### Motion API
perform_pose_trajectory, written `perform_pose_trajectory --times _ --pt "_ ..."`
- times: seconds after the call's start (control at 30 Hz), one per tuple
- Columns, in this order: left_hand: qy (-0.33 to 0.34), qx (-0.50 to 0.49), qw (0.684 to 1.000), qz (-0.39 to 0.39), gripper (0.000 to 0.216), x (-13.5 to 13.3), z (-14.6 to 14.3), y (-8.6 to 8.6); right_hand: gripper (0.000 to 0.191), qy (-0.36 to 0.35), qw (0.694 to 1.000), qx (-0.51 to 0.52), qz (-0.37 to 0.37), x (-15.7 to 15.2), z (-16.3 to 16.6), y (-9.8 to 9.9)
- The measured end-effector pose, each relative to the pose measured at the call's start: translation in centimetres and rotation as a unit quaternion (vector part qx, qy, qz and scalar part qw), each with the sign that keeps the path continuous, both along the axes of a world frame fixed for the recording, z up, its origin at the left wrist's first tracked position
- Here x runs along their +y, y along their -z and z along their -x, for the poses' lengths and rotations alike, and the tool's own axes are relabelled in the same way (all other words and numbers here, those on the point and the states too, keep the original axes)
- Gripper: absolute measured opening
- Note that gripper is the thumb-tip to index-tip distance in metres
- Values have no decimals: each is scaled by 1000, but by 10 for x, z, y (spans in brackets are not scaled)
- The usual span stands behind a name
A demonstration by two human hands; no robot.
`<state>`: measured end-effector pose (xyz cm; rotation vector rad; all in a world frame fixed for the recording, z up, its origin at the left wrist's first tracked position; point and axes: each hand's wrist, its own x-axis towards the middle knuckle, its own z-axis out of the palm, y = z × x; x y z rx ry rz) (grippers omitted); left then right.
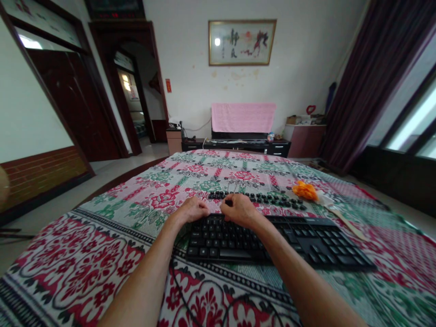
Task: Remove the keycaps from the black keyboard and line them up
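Observation:
A black computer keyboard (238, 243) lies on the patterned cloth in front of me, its cord running from the left side. My left hand (193, 210) is at its upper left corner, fingers curled and pressed together against the edge. Over the upper left rows, my right hand (240, 210) is closed with thumb and fingertips in a pinch; anything between them is hidden. Just behind the keyboard, many loose black keycaps (277, 200) lie in rough rows, partly covered by my right hand.
An orange fluffy duster (305, 190) with a pale handle (346, 225) lies right of the keycaps. The black cord (180, 290) trails toward me over the floral tablecloth (102, 268). Beyond the table stand a low black cabinet (279, 148) and a pink-cloth-covered screen (243, 117).

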<state>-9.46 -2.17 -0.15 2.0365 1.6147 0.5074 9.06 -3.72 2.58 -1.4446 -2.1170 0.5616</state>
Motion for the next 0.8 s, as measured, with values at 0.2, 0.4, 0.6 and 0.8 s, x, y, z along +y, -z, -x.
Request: perform_pose_trajectory --times 0.2,0.4,0.6,0.8 --pt "-2 0 1000 -6 24 -2 -1 0 21 3 1000 -22 -8 -5 6 -1" --pt "10 1 1000 -4 24 0 0 3 21 -30 998 -27 -46 -8 9 1" --pt "84 -34 994 53 29 -6 3 -6 20 -39 997 -28 -52 -11 10 -1" --pt "116 -42 989 83 23 -16 1 -18 17 -115 993 23 -5 -9 2 -3"
